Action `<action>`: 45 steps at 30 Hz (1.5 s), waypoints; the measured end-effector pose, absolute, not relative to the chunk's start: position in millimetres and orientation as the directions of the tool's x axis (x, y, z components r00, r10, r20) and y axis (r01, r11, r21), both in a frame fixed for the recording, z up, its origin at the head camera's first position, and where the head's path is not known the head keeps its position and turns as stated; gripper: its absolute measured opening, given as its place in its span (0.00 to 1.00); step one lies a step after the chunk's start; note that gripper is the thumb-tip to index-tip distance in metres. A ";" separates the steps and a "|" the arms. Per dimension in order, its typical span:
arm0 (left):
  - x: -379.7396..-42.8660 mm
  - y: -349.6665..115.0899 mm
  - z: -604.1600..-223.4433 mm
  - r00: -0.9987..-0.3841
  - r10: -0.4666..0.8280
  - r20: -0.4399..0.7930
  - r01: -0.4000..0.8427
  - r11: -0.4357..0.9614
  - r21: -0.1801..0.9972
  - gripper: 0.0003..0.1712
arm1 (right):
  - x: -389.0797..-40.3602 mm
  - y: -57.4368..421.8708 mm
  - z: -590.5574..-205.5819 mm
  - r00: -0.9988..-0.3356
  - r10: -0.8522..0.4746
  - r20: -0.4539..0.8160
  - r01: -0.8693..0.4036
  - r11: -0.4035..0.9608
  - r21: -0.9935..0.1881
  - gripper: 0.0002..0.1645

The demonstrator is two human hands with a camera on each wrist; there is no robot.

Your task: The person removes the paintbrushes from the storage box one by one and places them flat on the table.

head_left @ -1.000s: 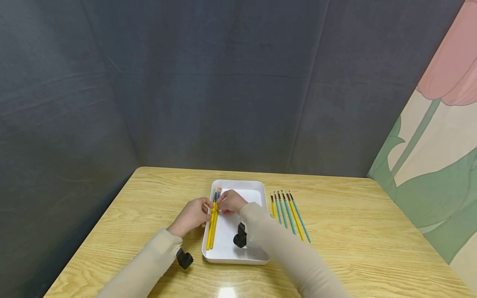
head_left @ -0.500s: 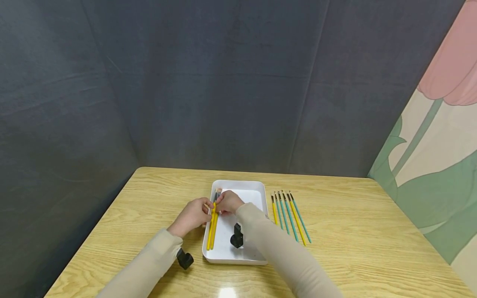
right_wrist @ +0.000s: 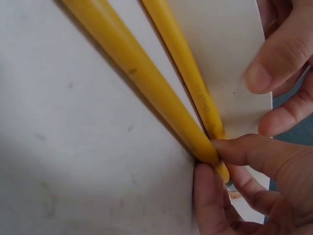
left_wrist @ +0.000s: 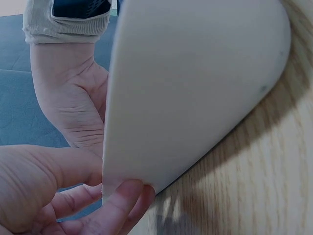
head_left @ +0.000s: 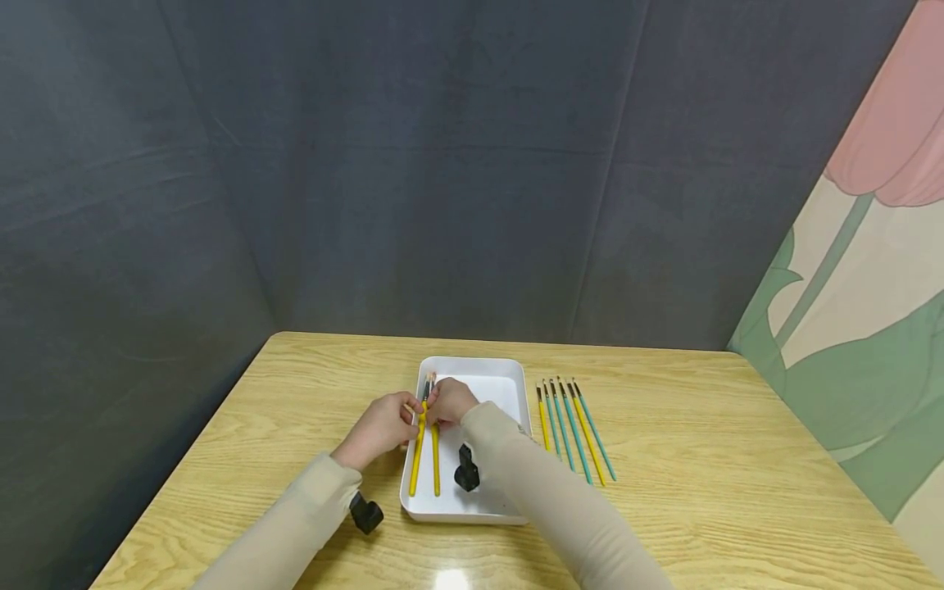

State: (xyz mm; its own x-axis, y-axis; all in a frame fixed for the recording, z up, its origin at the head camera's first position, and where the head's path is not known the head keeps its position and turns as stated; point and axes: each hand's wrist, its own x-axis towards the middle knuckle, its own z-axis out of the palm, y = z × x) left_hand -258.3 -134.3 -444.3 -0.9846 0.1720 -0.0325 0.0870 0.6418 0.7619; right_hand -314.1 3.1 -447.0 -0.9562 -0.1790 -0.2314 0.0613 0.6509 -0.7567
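A white tray holds two yellow-handled paintbrushes along its left side. My left hand grips the tray's left wall, its thumb and fingers on either side of the rim; the left wrist view shows fingers against the outer wall. Inside the tray, my right hand pinches the right-hand paintbrush near its ferrule, between thumb and fingers. The other paintbrush lies close to the left wall. Their bristle ends meet at the top, while the handles spread apart toward me. Fingers partly hide the held brush.
Right of the tray, several paintbrushes with yellow and teal handles lie side by side on the wooden table. A dark curtain hangs behind the table, and a flower-patterned cloth is at the right.
The handle end of the right-hand paintbrush has swung right, away from the other one. My right hand has shifted slightly left. My left hand has stayed at the tray wall.
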 end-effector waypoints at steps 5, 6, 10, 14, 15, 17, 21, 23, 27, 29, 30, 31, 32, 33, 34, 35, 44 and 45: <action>-257.9 -134.8 -444.7 -0.984 0.175 -0.024 0.096 0.643 0.760 0.15 | -314.7 3.0 -444.8 -0.952 -0.170 -0.256 0.089 0.644 -0.760 0.14; -258.1 -134.7 -444.7 -0.984 0.176 -0.024 0.096 0.642 0.761 0.15 | -314.9 3.1 -444.5 -0.951 -0.171 -0.259 0.091 0.645 -0.759 0.14; -258.4 -134.7 -444.7 -0.984 0.177 -0.033 0.089 0.639 0.764 0.15 | -315.6 4.7 -443.8 -0.946 -0.177 -0.270 0.100 0.635 -0.766 0.14; -258.5 -135.2 -445.0 -0.983 0.181 -0.029 0.095 0.638 0.764 0.15 | -315.5 7.7 -443.0 -0.940 -0.188 -0.285 0.118 0.607 -0.786 0.13; -258.3 -135.2 -445.1 -0.983 0.182 -0.028 0.096 0.639 0.763 0.15 | -315.3 8.7 -442.4 -0.937 -0.190 -0.294 0.126 0.600 -0.790 0.12; -258.5 -135.1 -445.7 -0.983 0.183 -0.023 0.101 0.640 0.762 0.15 | -314.8 10.7 -441.0 -0.931 -0.197 -0.306 0.139 0.585 -0.799 0.12; -258.1 -135.0 -446.4 -0.983 0.180 -0.019 0.103 0.643 0.759 0.15 | -312.7 15.7 -437.0 -0.924 -0.209 -0.320 0.155 0.562 -0.813 0.11; -258.4 -134.8 -446.8 -0.984 0.179 -0.016 0.104 0.640 0.761 0.15 | -313.1 19.4 -435.2 -0.921 -0.210 -0.329 0.169 0.545 -0.821 0.11; -258.9 -134.4 -446.6 -0.985 0.175 -0.013 0.102 0.633 0.767 0.16 | -315.1 28.6 -433.4 -0.917 -0.214 -0.337 0.190 0.506 -0.841 0.12; -258.6 -134.4 -446.5 -0.985 0.173 -0.014 0.100 0.632 0.769 0.16 | -315.6 33.5 -433.1 -0.916 -0.219 -0.337 0.194 0.492 -0.849 0.13; -258.6 -134.5 -446.5 -0.985 0.172 -0.016 0.098 0.631 0.770 0.16 | -315.3 35.6 -432.8 -0.915 -0.224 -0.336 0.194 0.485 -0.853 0.13; -258.4 -134.6 -446.3 -0.985 0.172 -0.018 0.096 0.631 0.769 0.16 | -315.1 37.6 -432.3 -0.914 -0.228 -0.337 0.195 0.481 -0.855 0.14; -258.1 -134.9 -446.5 -0.985 0.174 -0.018 0.098 0.633 0.768 0.16 | -314.9 39.7 -431.9 -0.912 -0.231 -0.339 0.197 0.478 -0.856 0.14; -257.9 -134.9 -446.4 -0.985 0.172 -0.023 0.092 0.631 0.770 0.16 | -314.6 41.9 -431.6 -0.911 -0.235 -0.338 0.196 0.474 -0.858 0.15; -257.8 -135.2 -446.6 -0.985 0.172 -0.024 0.092 0.632 0.770 0.16 | -314.2 43.7 -431.1 -0.910 -0.239 -0.339 0.198 0.468 -0.861 0.15; -257.6 -135.5 -446.7 -0.985 0.172 -0.023 0.092 0.632 0.769 0.16 | -313.8 45.5 -430.5 -0.910 -0.244 -0.336 0.196 0.462 -0.865 0.16; -256.4 -136.3 -446.7 -0.987 0.159 -0.024 0.084 0.634 0.769 0.16 | -313.4 69.4 -416.8 -0.902 -0.287 -0.322 0.211 0.359 -0.909 0.21; -256.3 -135.9 -446.7 -0.987 0.159 -0.024 0.084 0.634 0.769 0.16 | -312.7 74.0 -414.9 -0.902 -0.293 -0.317 0.208 0.347 -0.914 0.21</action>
